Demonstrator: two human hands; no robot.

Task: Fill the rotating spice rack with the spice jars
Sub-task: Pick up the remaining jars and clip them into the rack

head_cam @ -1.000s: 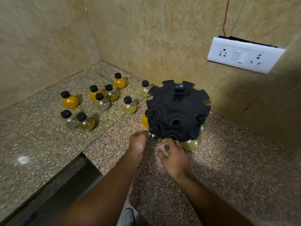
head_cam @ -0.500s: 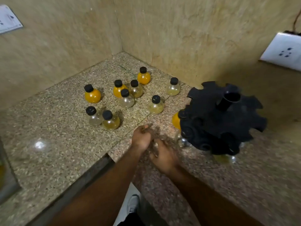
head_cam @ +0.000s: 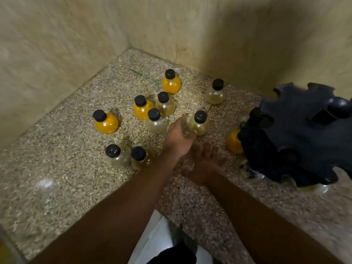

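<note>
I see my left hand (head_cam: 178,137) curled against a pale jar (head_cam: 199,123) (grip unclear through blur); my right hand (head_cam: 206,162) rests loosely open, empty, beside the black rack (head_cam: 297,136) at right.

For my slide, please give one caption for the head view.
Left hand reaches a pale jar beside the black rack.
</note>
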